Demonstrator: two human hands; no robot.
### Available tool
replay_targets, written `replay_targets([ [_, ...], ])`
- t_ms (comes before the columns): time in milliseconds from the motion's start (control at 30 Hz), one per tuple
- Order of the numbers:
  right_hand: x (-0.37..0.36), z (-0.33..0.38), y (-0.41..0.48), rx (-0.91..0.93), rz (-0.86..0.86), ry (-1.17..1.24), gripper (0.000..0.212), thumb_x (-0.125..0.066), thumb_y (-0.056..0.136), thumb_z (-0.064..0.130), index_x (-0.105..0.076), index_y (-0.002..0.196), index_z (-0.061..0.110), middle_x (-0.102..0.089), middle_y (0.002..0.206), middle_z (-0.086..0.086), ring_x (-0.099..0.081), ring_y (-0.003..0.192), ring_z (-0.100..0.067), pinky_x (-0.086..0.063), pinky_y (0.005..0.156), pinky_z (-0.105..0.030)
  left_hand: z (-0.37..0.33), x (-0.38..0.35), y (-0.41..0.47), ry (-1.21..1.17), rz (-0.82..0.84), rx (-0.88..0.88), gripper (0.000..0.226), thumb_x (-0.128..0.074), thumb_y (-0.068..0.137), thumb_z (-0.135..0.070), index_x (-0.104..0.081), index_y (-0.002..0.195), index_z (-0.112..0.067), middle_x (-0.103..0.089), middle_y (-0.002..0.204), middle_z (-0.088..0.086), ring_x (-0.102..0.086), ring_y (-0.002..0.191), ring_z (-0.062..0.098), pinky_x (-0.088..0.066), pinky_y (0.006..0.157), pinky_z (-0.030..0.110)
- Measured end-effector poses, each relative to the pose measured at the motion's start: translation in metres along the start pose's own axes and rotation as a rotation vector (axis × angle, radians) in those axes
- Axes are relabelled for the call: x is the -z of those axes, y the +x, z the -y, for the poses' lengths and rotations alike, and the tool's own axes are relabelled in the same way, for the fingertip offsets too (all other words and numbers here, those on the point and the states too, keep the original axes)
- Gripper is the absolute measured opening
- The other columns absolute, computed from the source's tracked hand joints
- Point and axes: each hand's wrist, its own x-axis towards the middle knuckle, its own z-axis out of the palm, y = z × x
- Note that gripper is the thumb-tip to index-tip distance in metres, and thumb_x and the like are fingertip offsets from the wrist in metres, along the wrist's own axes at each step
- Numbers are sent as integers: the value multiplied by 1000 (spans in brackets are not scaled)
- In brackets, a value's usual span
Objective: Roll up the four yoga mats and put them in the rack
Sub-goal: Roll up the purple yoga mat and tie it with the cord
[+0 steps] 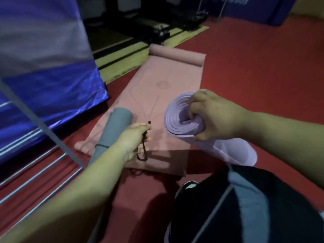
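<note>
Fingers of my right hand (pixel 212 116) curl into the open spiral end of a rolled lilac foam yoga mat (pixel 233 149), thumb pressed on its outer layers, at the right of the scene. My left hand (pixel 135 137) pinches a thin dark cord (pixel 144 149). Just left of it a rolled grey yoga mat (pixel 115 125) rests on the near left corner of a pink yoga mat (pixel 166 76), which lies flat on the red floor (pixel 254 67), far end partly rolled. Silver bars of a metal rack (pixel 35 172) run at near left
</note>
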Motion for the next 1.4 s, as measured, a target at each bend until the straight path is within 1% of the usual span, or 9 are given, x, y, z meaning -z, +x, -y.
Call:
replay_targets([
  [267,84,-13,-178,-371,-297,2,47,-76,60,50,-59,86,15,-52,103,-4,-51,98,-31,-44,93,-41,-130,-161,-54,301,317,-249,20,-53,101,-21,-60,82,-23,-62,94,-4,-63,87,19,-52,89,51],
  [500,120,16,-263,-599,-504,143,54,-81,57,62,-63,97,30,-40,129,4,-50,121,-16,-44,101,-29,-169,-279,-124,494,554,-548,25,-50,101,-21,-58,78,-26,-64,94,1,-56,71,15,-47,69,34],
  [667,91,25,-270,-722,-676,338,111,-94,45,59,-35,138,44,-19,155,5,-12,153,-5,-19,109,-2,-137,-298,-135,524,613,-793,25,-47,98,-27,-54,74,-26,-55,71,-10,-47,67,8,-40,68,32],
  [767,90,19,-267,-783,-679,511,135,-95,40,59,-6,141,62,-14,156,20,-22,147,1,-23,105,0,-140,-294,-140,434,632,-850,27,-46,104,-23,-55,78,-25,-60,74,-17,-54,70,1,-44,71,31],
  [900,94,10,-262,-787,-622,610,148,-93,36,65,10,142,66,-17,162,16,-31,145,0,-33,109,-14,-139,-291,-144,543,731,-921,23,-49,95,-30,-62,78,-25,-66,120,-15,-59,117,1,-43,103,34],
  [967,100,6,-266,-783,-583,646,151,-94,36,65,13,142,65,-13,162,24,-27,145,6,-29,104,-3,-137,-292,-145,646,738,-1008,24,-47,96,-28,-61,76,-25,-58,126,-11,-52,122,-1,-37,105,23],
  [1067,111,3,-277,-741,-539,670,150,-96,39,56,4,151,53,-18,146,51,-26,138,21,-28,101,1,-133,-295,-149,705,722,-1108,26,-47,96,-25,-60,75,-18,-52,120,-7,-50,114,-2,-36,94,13],
  [1233,125,-1,-288,-707,-478,666,140,-98,43,44,-16,156,39,-37,150,24,-37,136,13,-33,106,-8,-126,-303,-146,575,651,-1144,48,-48,92,-47,-63,72,-6,-56,115,-5,-55,107,0,-41,91,19],
  [1400,136,-4,-293,-706,-475,603,115,-97,47,45,-39,145,40,-46,137,29,-44,124,15,-36,96,-4,-126,-305,-148,531,647,-1169,60,-48,90,-55,-60,58,-5,-62,104,-7,-61,99,3,-42,82,19],
])
